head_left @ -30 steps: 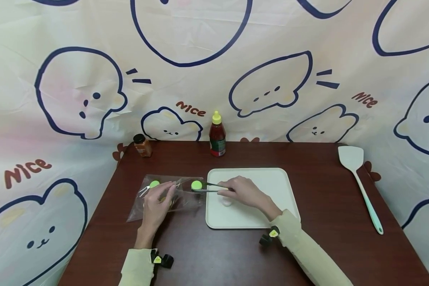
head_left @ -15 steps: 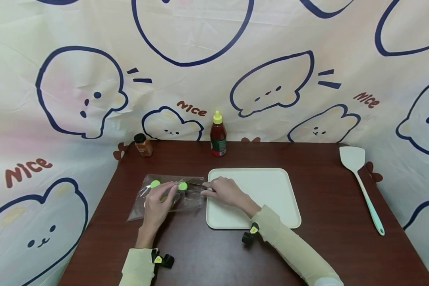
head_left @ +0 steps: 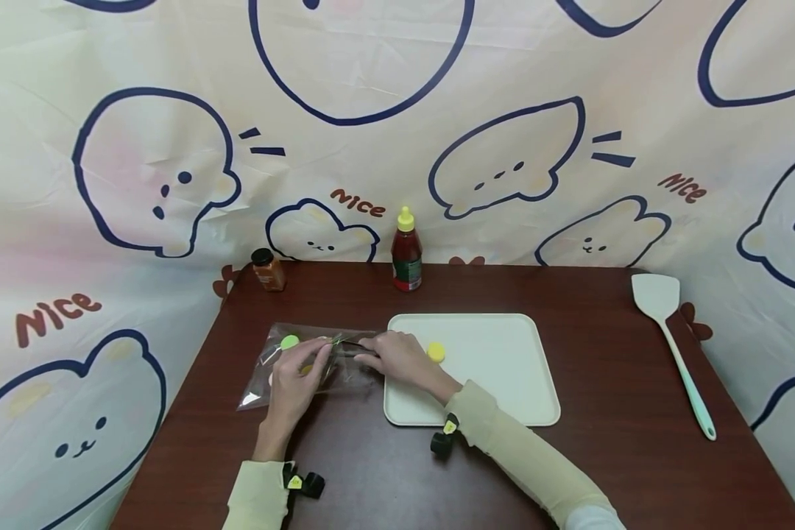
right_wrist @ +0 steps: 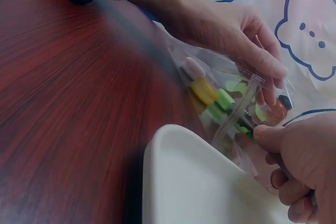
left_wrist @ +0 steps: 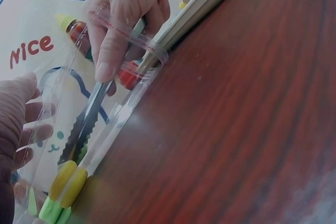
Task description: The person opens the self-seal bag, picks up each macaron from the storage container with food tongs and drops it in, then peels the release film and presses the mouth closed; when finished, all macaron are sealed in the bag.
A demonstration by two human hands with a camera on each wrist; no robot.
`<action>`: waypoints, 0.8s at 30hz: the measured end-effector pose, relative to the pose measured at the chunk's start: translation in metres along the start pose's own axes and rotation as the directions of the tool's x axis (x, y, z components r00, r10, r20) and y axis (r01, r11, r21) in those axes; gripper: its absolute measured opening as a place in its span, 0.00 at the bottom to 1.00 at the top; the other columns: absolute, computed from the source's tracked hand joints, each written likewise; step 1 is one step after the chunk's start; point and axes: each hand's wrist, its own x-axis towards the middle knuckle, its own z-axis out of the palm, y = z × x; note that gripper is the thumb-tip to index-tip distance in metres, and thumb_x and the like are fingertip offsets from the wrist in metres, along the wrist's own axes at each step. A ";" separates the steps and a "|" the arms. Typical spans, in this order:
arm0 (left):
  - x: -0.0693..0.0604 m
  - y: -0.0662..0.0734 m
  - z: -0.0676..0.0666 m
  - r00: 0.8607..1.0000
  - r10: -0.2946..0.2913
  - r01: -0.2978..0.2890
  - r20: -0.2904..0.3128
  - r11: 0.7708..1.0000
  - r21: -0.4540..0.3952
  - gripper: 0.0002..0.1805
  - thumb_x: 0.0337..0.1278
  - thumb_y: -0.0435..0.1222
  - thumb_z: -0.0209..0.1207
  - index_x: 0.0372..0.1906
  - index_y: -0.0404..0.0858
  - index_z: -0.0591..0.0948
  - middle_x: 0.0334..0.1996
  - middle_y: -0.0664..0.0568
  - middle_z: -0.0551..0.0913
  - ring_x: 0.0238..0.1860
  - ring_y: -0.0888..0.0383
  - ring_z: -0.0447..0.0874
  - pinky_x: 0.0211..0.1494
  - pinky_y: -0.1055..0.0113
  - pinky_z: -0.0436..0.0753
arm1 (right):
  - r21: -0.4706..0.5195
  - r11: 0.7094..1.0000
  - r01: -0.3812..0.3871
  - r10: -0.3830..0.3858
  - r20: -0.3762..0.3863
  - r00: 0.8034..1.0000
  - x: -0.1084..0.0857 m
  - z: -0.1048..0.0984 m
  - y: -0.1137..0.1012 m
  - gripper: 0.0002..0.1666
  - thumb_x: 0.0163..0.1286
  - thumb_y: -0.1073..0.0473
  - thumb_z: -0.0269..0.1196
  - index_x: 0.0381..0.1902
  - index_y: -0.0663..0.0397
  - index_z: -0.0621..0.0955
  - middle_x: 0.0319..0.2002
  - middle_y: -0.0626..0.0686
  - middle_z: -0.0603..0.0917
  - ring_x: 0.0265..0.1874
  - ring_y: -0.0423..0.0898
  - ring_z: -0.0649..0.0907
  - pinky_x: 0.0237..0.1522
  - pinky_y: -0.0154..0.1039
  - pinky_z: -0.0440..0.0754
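Note:
My left hand (head_left: 294, 383) pinches the mouth edge of a clear zip bag (head_left: 255, 390) lying on the table. Macarons are inside: a green one (head_left: 289, 341), yellow ones (left_wrist: 68, 184) and a pale pink one (right_wrist: 194, 68). With my right hand (head_left: 397, 357) I grip dark metal tongs (left_wrist: 86, 121), whose serrated ends reach into the bag. Green shows at the tong ends in both wrist views; whether a macaron is still clamped there I cannot tell. On the white tray (head_left: 490, 383), beside my right forearm, sits a yellow macaron (head_left: 436, 352).
A ketchup bottle (head_left: 407, 258) with a yellow cap stands at the table's back edge. Left of it is a small black-lidded spice jar (head_left: 269, 271). A white spatula (head_left: 669, 331) with a mint handle lies along the right side.
My right hand has moved left, carrying a green macaron in the tongs from over the tray's left edge into the bag. The yellow macaron on the tray has come into sight. My left hand stays put.

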 end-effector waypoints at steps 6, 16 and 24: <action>-0.001 -0.001 0.001 1.000 -0.002 0.002 0.010 1.000 0.009 0.08 0.62 0.27 0.71 0.45 0.37 0.92 0.42 0.47 0.92 0.45 0.46 0.91 0.59 0.57 0.79 | -0.025 1.000 -0.006 0.006 -0.006 1.000 0.009 0.005 -0.005 0.19 0.80 0.38 0.59 0.33 0.41 0.80 0.19 0.42 0.73 0.20 0.39 0.74 0.21 0.38 0.72; -0.001 0.001 -0.001 1.000 0.013 -0.014 0.025 1.000 0.027 0.08 0.64 0.29 0.70 0.46 0.37 0.91 0.43 0.48 0.92 0.45 0.50 0.91 0.58 0.56 0.79 | -0.009 1.000 0.013 -0.013 -0.021 1.000 0.016 0.011 -0.008 0.17 0.80 0.39 0.59 0.38 0.41 0.84 0.20 0.41 0.75 0.20 0.37 0.76 0.20 0.37 0.73; -0.001 -0.001 -0.001 1.000 0.024 -0.024 0.013 0.999 0.028 0.09 0.63 0.29 0.71 0.47 0.37 0.91 0.42 0.47 0.92 0.45 0.49 0.91 0.58 0.56 0.80 | 0.015 1.000 -0.007 0.007 0.002 1.000 0.015 0.010 -0.008 0.17 0.79 0.38 0.59 0.39 0.41 0.83 0.19 0.42 0.74 0.20 0.38 0.74 0.19 0.36 0.70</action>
